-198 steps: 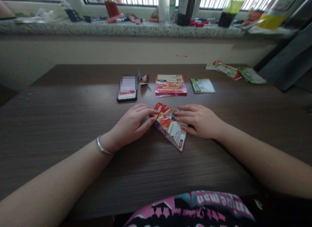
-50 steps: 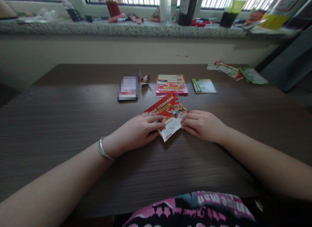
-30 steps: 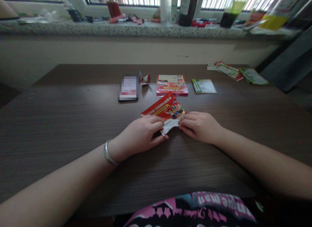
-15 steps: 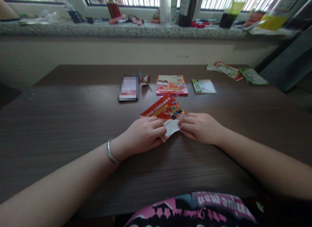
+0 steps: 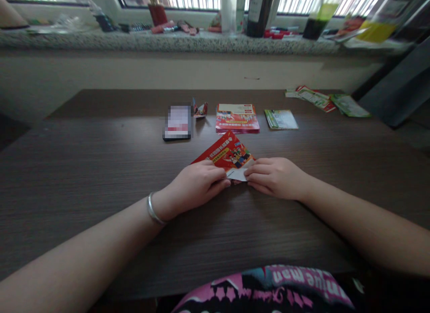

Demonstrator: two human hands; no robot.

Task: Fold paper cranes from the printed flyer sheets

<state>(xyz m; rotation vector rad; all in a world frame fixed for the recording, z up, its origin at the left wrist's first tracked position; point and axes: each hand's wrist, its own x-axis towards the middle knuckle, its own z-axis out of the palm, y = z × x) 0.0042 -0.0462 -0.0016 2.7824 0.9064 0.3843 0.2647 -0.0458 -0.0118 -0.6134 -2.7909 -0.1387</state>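
A red printed flyer (image 5: 231, 154) lies diagonally on the dark table, its near part folded so that a white strip shows between the hands. My left hand (image 5: 203, 183), with a silver bangle on the wrist, grips the flyer's near left part, fingers bent over the paper. At the near right edge my right hand (image 5: 277, 176) pinches the paper with fingers pressed together. The thumbs and the underside of the fold are mostly hidden. Just beyond the flyer sits a stack of similar red flyers (image 5: 237, 120).
Left of the stack are a phone (image 5: 177, 122) with a blurred screen and a small folded paper piece (image 5: 200, 109). To the right lie a green-white card pile (image 5: 281, 119) and scattered leaflets (image 5: 316, 99). A stone windowsill (image 5: 188, 45) behind holds bottles and small items.
The near flap of the flyer has been folded under, so less white paper shows. The flyer's top corner has shifted slightly toward me and left. Both hands have stayed almost in place.
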